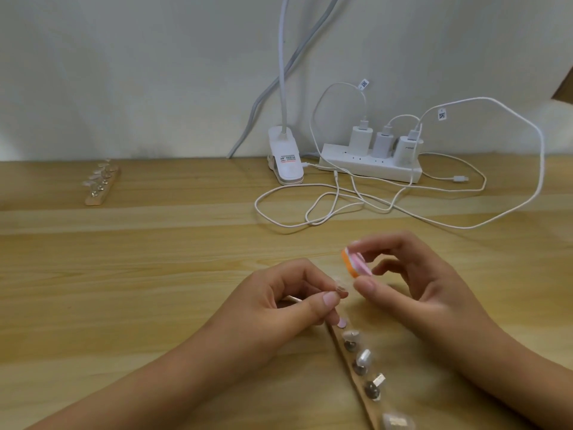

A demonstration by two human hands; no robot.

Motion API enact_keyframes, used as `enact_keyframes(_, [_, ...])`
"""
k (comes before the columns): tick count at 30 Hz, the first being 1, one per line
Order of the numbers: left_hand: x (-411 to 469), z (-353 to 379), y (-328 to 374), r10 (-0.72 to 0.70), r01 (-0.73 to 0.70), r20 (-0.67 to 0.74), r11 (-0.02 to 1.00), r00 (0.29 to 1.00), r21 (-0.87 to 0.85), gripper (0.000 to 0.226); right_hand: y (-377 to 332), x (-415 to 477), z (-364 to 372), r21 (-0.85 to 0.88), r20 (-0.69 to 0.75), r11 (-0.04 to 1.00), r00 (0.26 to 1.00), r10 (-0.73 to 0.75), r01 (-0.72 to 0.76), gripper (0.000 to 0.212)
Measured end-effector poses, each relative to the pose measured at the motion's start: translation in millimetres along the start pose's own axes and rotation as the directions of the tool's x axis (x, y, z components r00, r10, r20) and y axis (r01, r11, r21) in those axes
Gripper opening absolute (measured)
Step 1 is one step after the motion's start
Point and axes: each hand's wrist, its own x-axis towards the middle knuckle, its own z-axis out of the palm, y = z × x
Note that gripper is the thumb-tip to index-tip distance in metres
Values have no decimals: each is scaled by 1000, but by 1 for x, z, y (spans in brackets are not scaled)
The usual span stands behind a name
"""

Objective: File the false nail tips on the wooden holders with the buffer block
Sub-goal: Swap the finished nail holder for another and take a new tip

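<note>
My left hand (288, 301) pinches a clear false nail tip (341, 286) on its small stand between thumb and forefinger, lifted off the near wooden holder (356, 380). My right hand (412, 277) grips the orange and pink buffer block (355, 263) by its fingertips, just above and right of the held tip. The near holder runs from below my left hand toward the bottom edge, with several nail tips on metal pins and one bare pink pad (342, 322) at its top.
A second wooden holder (100, 184) with several nail tips lies at the far left of the wooden table (155, 259). At the back stand a white clip lamp (285, 159) and a white power strip (372, 164) with chargers; loose white cables (341, 206) sprawl in front.
</note>
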Motion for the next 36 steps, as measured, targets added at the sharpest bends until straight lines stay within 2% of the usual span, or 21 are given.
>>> enact_keyframes(3, [0,1,1,16,-16,2,1000,1000,13,15,-3,-5,3,-90,59,979,982,-177,182,31])
enact_keyframes(7, [1,1,-1,12,-12,-3,1000,1000,13,19,0,0,1,-111,12,993,999,-46,47,36])
enact_keyframes(9, [1,1,-1,15,-15,-12,1000,1000,17,19,-2,-1,1,-123,4,982,989,-146,146,33])
enact_keyframes(11, [1,1,0,23,-23,-14,1000,1000,16,16,-2,-4,2,-151,61,960,972,-228,235,34])
enact_keyframes(12, [0,1,0,27,-27,-10,999,1000,18,15,-1,-4,2,-159,68,967,979,-190,199,34])
enact_keyframes(15, [0,1,1,33,-33,-11,999,999,37,7,2,-1,-1,-34,9,999,1000,-30,30,34])
enact_keyframes(18, [0,2,1,36,-35,-13,998,999,43,11,3,-3,-1,-30,62,993,991,-115,117,34])
enact_keyframes(20, [-1,2,1,33,-33,-13,999,999,42,11,5,-2,0,-20,104,999,994,-44,47,38])
enact_keyframes(23, [-1,1,0,27,-24,-41,998,999,61,11,6,-1,-1,7,59,1000,998,5,-6,51])
enact_keyframes(26, [-1,1,0,51,-47,-47,996,998,72,18,3,-3,2,-74,110,994,991,-77,86,46])
enact_keyframes(29, [-1,3,2,40,-36,-51,997,998,72,13,2,-2,-2,-22,59,1000,998,5,-4,41])
enact_keyframes(31, [-2,5,3,39,-35,-60,997,997,65,8,-4,-4,-2,-28,46,997,997,-65,66,41])
enact_keyframes(33, [-4,6,4,54,-51,-61,997,997,56,13,-4,-8,1,-102,93,981,984,-153,163,44])
enact_keyframes(36, [-6,8,3,53,-50,-67,997,996,51,7,-1,-5,-1,-79,66,995,996,-62,67,42])
